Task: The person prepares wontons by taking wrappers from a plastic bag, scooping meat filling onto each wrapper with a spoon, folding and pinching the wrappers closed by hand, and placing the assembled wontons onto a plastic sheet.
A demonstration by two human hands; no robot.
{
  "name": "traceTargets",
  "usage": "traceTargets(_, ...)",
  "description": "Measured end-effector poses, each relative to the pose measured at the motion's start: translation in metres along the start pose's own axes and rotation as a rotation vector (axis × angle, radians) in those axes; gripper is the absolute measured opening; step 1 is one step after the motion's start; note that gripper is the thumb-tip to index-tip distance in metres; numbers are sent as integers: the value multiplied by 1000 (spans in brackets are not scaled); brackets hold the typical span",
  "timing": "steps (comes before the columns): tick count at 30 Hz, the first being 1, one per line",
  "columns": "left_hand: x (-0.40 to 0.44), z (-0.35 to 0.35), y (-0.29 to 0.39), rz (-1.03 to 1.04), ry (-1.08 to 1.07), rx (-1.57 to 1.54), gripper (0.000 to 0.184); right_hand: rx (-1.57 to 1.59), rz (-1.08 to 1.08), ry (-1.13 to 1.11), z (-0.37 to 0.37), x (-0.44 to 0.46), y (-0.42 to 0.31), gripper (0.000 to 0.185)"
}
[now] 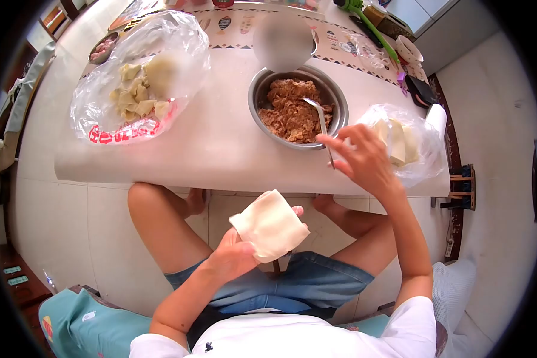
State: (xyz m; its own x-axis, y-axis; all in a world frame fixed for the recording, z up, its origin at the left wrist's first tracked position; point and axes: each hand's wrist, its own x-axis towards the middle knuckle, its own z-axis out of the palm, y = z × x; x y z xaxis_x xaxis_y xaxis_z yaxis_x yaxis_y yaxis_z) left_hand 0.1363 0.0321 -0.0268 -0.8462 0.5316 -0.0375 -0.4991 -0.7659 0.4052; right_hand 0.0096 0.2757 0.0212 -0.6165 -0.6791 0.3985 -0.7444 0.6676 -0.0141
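Note:
My left hand (235, 253) holds a square, pale dough wrapper (271, 224) above my lap, its thumb on the near edge. I cannot tell whether it is one sheet or a thin stack. A metal bowl (255, 122) of brown minced filling (292, 116) stands on the table. In it leans a metal spoon (323, 121), its handle over the near rim and its tip partly in the filling. My right hand (364, 155) is at this handle, index finger across it and thumb near its end, fingers apart. Beside that hand, a clear bag holds more pale wrappers (400, 143).
To the left lies a plastic bag (188, 45) with folded dumplings (134, 98). A small dish (104, 48) is at the back left. Behind the bowl, a blurred round patch hides part of the patterned mat (230, 24). A green-handled item (373, 27) lies back right.

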Motion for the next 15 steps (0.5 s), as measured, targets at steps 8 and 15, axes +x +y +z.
traceTargets(8,-1,-17,2,-93,111,-296,56,107,130,222,-1,33,10,20)
traceTargets(15,49,-13,25,206,276,-211,49,429,305,300,32,58,-24,16)
